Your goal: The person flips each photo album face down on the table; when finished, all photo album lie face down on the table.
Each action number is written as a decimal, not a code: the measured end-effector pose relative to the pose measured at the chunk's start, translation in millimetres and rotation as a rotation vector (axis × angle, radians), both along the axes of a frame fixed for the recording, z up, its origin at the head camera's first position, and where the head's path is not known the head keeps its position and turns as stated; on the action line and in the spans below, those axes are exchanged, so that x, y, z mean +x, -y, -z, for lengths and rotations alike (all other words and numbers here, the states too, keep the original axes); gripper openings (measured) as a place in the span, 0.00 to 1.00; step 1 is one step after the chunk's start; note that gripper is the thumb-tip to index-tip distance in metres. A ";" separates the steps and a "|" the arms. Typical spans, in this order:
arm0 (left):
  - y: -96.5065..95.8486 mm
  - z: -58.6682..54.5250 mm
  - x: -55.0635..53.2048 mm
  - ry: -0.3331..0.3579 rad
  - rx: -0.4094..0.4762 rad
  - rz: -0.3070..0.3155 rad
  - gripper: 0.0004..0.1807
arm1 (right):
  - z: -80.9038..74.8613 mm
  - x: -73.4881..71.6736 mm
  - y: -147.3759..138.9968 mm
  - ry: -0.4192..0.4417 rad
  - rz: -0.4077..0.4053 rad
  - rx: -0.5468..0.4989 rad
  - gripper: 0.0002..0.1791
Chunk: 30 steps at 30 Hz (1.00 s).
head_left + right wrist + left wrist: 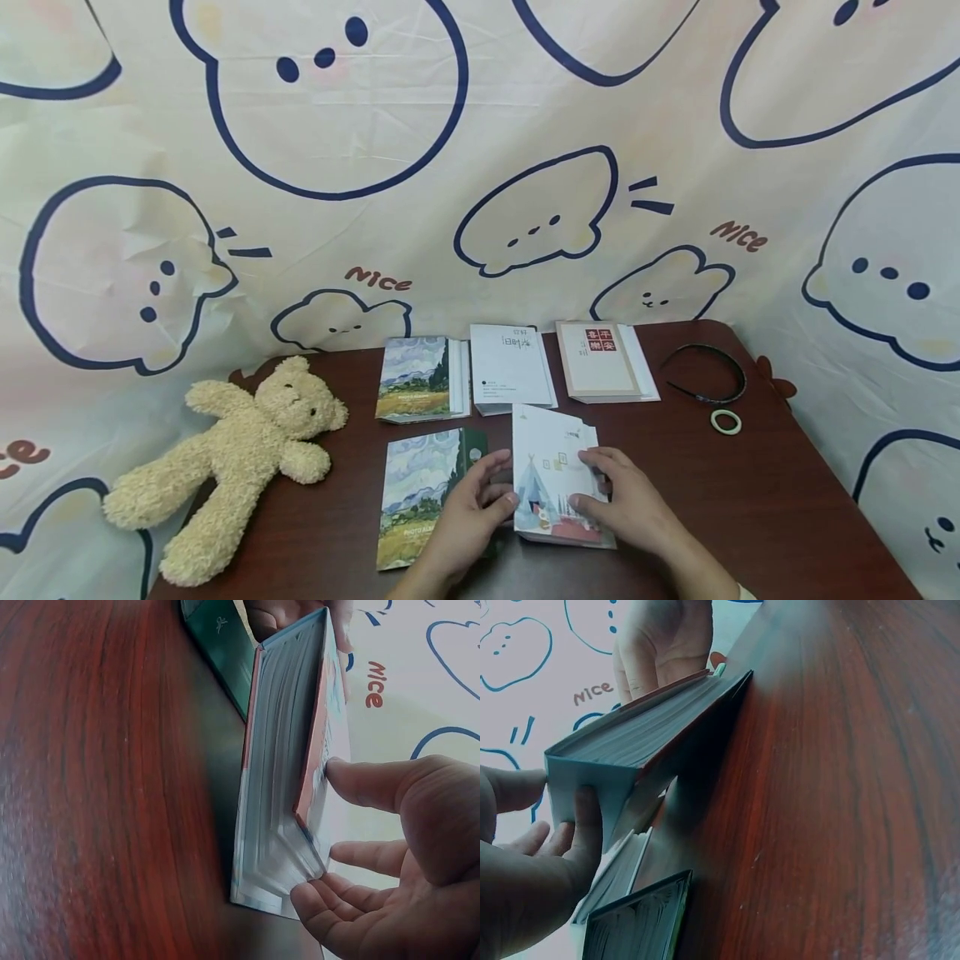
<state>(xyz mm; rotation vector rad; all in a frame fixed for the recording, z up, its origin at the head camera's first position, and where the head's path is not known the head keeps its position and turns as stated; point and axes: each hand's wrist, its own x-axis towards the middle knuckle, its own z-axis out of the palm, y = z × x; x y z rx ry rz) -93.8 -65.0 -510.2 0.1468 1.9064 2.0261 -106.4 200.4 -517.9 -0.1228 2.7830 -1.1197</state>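
A white photo album (551, 479) with a blue tent picture lies between both hands, cover up, over the front middle of the table. At its spine, my left hand (477, 508) touches the album with bent, relaxed fingers; a fingertip presses the pale blue spine (592, 784) in the left wrist view. My right hand (626, 496) holds the opposite side, thumb on the cover and other fingers at the page edges (281, 862). The pages fan slightly there. Partly behind my left hand lies a landscape-painting photo album (420, 492) with a dark green spine.
Along the back stand three more albums lying flat: a landscape one (412, 379), a white one (510, 367) and a beige one (600, 362). A teddy bear (247, 458) lies left. A black headband (705, 375) and a pale green ring (725, 422) lie right on the brown table (780, 517).
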 end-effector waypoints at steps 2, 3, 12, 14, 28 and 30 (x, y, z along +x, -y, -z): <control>1.1 -0.7 -0.1 0.002 0.000 -0.004 0.29 | -1.1 0.4 0.6 0.009 0.000 -0.017 0.36; 1.5 -1.0 -0.1 0.002 0.002 -0.007 0.28 | -1.6 0.5 0.9 0.013 0.000 -0.029 0.36; 5.1 -0.4 -2.1 0.014 0.026 -0.020 0.29 | -3.3 -1.3 6.1 0.055 0.017 -0.065 0.36; 5.3 -0.2 -2.4 0.017 0.030 -0.030 0.30 | -3.4 -1.5 7.5 0.061 0.019 -0.078 0.36; 6.1 -1.5 -3.1 0.040 0.036 -0.086 0.32 | -3.0 -2.3 13.5 0.110 -0.009 -0.199 0.35; 6.3 -0.9 -2.4 0.057 0.036 -0.093 0.32 | -3.0 -2.1 14.5 0.101 -0.018 -0.206 0.35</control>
